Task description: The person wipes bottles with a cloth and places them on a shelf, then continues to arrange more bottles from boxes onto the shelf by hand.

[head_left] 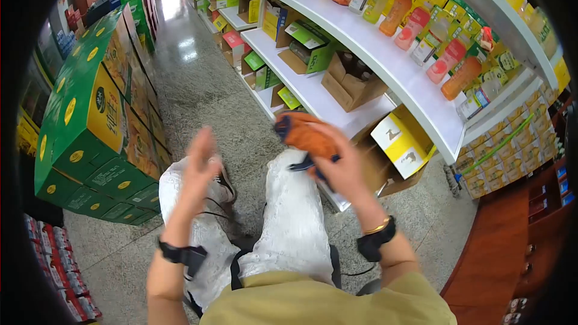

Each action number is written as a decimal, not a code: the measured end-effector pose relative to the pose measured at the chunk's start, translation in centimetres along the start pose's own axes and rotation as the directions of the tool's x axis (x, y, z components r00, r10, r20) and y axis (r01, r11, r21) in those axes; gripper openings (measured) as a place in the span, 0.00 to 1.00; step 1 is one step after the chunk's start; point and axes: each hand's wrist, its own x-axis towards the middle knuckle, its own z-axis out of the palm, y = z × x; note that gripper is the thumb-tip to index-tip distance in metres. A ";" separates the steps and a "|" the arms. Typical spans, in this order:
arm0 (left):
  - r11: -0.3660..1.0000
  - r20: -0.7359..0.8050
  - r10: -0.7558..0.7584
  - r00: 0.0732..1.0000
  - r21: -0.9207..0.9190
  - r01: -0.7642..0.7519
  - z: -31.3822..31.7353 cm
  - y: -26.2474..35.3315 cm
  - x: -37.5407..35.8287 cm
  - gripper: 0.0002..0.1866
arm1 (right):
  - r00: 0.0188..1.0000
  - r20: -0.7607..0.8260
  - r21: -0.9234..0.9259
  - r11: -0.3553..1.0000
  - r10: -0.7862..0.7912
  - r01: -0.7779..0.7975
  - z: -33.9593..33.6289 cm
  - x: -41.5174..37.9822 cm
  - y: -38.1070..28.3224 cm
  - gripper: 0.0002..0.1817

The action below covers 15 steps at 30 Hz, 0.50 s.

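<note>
My right hand (344, 167) is closed on a crumpled orange cloth (310, 134) with dark blue parts, held above my right knee near the shelf's end. Whether the cloth is a rag or a glove I cannot make out. My left hand (202, 165) is raised over my left knee, slightly blurred, its fingers stretched upward and nothing in it. Shiny white trousers (293, 213) cover my legs, which are bent as if seated. Each wrist wears a black band.
White shelves (355, 15) with rows of drink bottles (394, 15) curve along the right. Opened cartons stand on the lower shelf, and a yellow-and-white flapped carton (402, 142) sits near my right hand. Stacked green boxes (90, 120) rise on the left. A speckled floor aisle (195, 78) runs ahead.
</note>
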 end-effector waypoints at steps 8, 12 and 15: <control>0.935 0.249 0.008 0.969 -0.344 0.080 6.2 -9.0 0.0 0.29 | 0.941 0.295 -0.364 0.891 -0.166 0.271 1.7 11.1 7.0 0.23; 0.767 0.292 0.249 0.923 -0.641 -0.004 6.4 -10.9 4.8 0.26 | 0.993 -0.112 -0.601 0.795 0.020 -0.084 -9.2 22.8 15.8 0.18; 0.590 0.410 -0.049 0.911 -0.724 0.358 7.9 -15.2 7.9 0.27 | 0.931 -0.342 -0.805 0.551 -0.127 -0.221 -17.7 29.2 21.0 0.18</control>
